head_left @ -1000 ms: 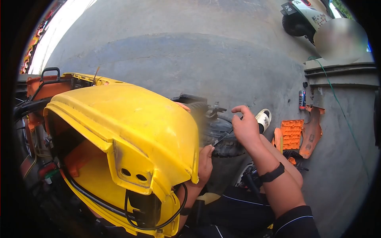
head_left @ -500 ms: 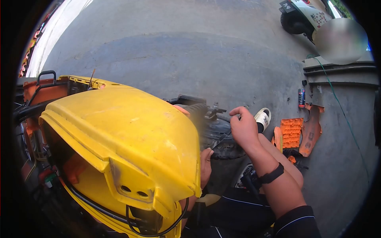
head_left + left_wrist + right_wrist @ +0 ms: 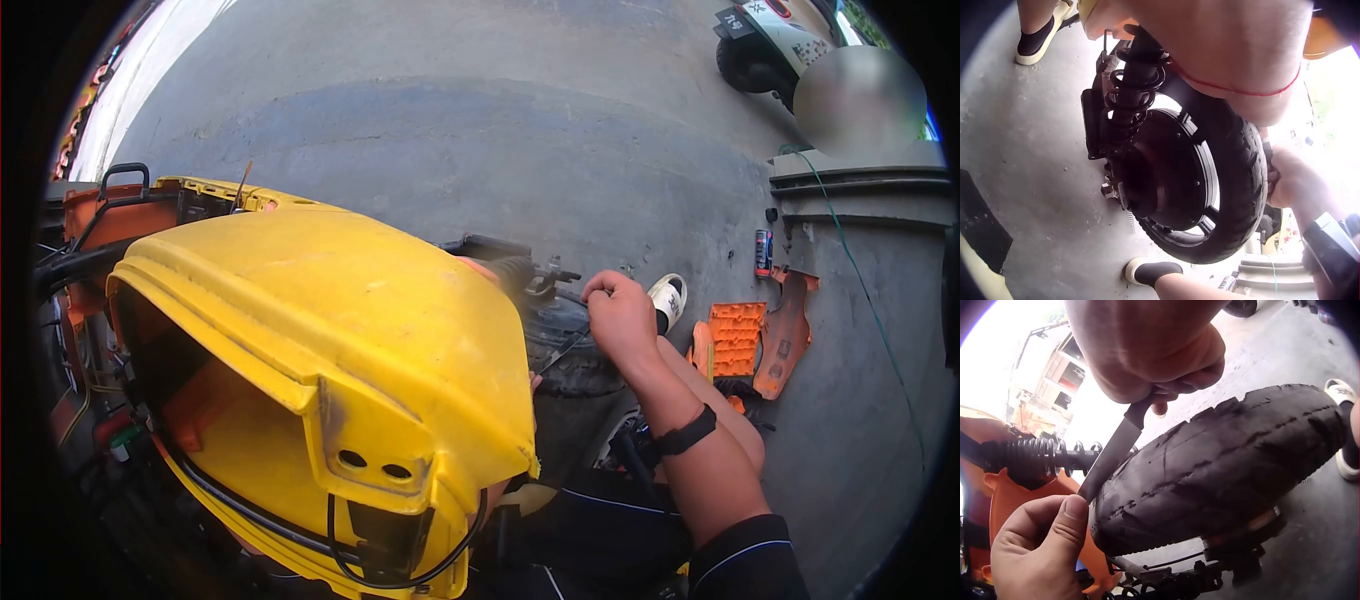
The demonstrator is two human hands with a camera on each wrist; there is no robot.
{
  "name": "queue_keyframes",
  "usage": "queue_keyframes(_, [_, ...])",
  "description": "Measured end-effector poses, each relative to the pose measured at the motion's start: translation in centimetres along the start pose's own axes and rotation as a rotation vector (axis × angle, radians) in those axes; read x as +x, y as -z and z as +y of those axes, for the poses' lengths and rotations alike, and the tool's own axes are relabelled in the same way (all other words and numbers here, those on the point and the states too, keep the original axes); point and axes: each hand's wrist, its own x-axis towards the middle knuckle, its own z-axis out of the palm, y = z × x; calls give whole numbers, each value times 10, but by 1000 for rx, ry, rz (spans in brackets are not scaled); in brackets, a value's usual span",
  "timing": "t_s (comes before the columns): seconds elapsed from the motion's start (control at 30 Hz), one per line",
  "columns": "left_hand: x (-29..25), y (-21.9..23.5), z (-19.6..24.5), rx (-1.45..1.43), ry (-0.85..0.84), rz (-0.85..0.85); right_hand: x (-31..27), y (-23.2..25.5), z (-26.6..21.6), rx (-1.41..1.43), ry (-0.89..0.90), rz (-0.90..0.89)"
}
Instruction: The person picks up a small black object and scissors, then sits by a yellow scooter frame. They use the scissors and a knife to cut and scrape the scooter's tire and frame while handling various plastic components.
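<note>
A knife (image 3: 1113,452) lies across the worn black tyre (image 3: 1222,465) of a wheel, its blade against the tread. My right hand (image 3: 622,320) grips the dark handle, seen from behind in the right wrist view. At the other end, my left hand (image 3: 1041,547) pinches the blade's tip between thumb and finger. In the head view, the yellow body shell (image 3: 330,310) hides nearly all of the left hand. The left wrist view shows the wheel's hub (image 3: 1166,172) from the side, next to a coil spring shock absorber (image 3: 1135,87).
Orange plastic panels (image 3: 737,338) lie on the concrete floor at right, near a spray can (image 3: 763,253). A green cord (image 3: 850,245) runs along there. A scooter (image 3: 770,50) stands at the upper right. My shoe (image 3: 668,300) is beyond the wheel.
The yellow shell appears further right and now covers most of the left hand, which showed earlier. The right hand's index finger has curled in more; the knife stays at the tyre.
</note>
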Motion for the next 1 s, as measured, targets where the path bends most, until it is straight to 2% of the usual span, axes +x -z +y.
queue_keyframes(0.13, [3, 0, 2, -66, 107, -22, -4, -2, 1, -13, 47, 49])
queue_keyframes(0.27, [-5, -7, -4, 70, 36, 25, -7, -4, 1, -37, 46, 70])
queue_keyframes(0.47, [1, 0, 2, 51, 50, -26, -12, -3, -4, -40, 149, 115])
queue_keyframes(0.53, [3, -3, 9, -50, 136, 1, -8, -5, 0, -43, 135, 112])
queue_keyframes(0.73, [7, -15, 8, -54, 154, -13, 3, -2, 9, -126, 130, 146])
queue_keyframes(1.0, [-1, -6, 3, -43, 152, 7, -8, -10, 2, -196, 158, 151])
